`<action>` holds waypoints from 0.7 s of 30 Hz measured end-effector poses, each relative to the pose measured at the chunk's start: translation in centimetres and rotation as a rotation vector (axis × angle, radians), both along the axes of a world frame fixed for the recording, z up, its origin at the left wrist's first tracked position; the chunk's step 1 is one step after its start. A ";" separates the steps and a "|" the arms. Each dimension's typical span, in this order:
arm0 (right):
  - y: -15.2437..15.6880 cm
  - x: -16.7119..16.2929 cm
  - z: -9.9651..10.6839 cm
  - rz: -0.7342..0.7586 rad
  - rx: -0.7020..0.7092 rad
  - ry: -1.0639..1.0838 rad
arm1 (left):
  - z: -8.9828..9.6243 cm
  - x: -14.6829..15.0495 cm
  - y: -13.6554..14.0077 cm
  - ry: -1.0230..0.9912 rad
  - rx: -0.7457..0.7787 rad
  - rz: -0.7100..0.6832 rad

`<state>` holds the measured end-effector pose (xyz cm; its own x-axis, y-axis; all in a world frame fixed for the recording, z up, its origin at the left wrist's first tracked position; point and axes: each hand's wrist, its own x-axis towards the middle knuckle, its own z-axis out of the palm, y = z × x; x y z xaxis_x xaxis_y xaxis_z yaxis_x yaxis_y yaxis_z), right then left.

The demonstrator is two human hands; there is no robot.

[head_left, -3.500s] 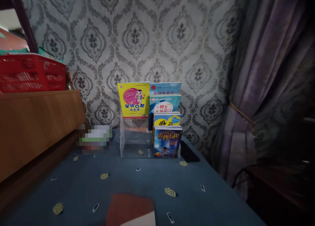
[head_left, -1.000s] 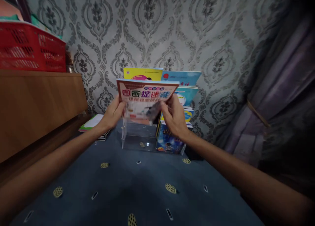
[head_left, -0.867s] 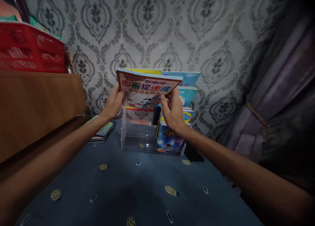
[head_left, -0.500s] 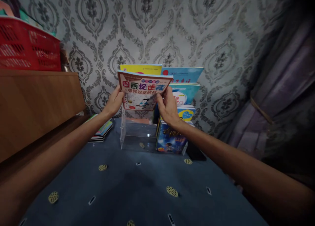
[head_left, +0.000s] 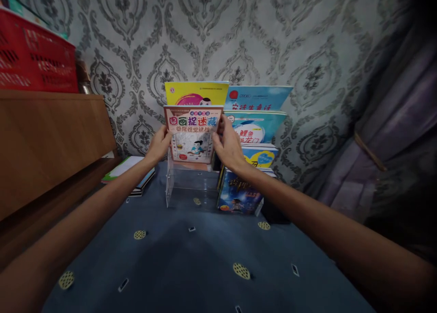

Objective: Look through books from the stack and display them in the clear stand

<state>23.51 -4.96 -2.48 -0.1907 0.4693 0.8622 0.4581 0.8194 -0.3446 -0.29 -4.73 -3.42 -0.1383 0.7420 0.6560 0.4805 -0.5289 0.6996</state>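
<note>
A brown-bordered picture book (head_left: 193, 140) stands upright in front of a yellow book (head_left: 191, 89), on the left side of a clear acrylic book rack (head_left: 184, 181). My left hand (head_left: 159, 143) is closed on its left edge. The right edge is pinched by my right hand (head_left: 228, 142), thumb on the cover. On the rack's right side, stepped books rise behind one another: a dark blue book (head_left: 239, 197) in front, a yellow-and-blue book (head_left: 262, 156), a teal book (head_left: 262, 126) and a blue book (head_left: 261, 97) at the back.
A small stack of books (head_left: 128, 167) lies left of the rack, by a wooden cabinet (head_left: 54, 140) with a red basket (head_left: 41, 53) on top. A dark flat object (head_left: 276, 213) lies right of the rack. A curtain (head_left: 375, 135) hangs at right.
The picture book has come down and straightened from a slight tilt, so more of the yellow book shows above it. Both hands have stayed on its edges. The view has shifted slightly.
</note>
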 end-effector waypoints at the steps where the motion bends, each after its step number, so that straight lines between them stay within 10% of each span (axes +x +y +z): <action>1: -0.4 -0.1 0.0 0.013 0.030 0.005 | -0.1 -0.2 0.2 0.030 0.001 0.061; 9: -2.3 -0.2 -2.2 -0.025 0.094 -0.101 | 0.0 -0.1 0.5 0.203 -0.018 0.332; 21: -0.5 -0.8 -5.0 0.020 -0.011 -0.236 | 0.1 0.3 1.6 0.180 -0.032 0.373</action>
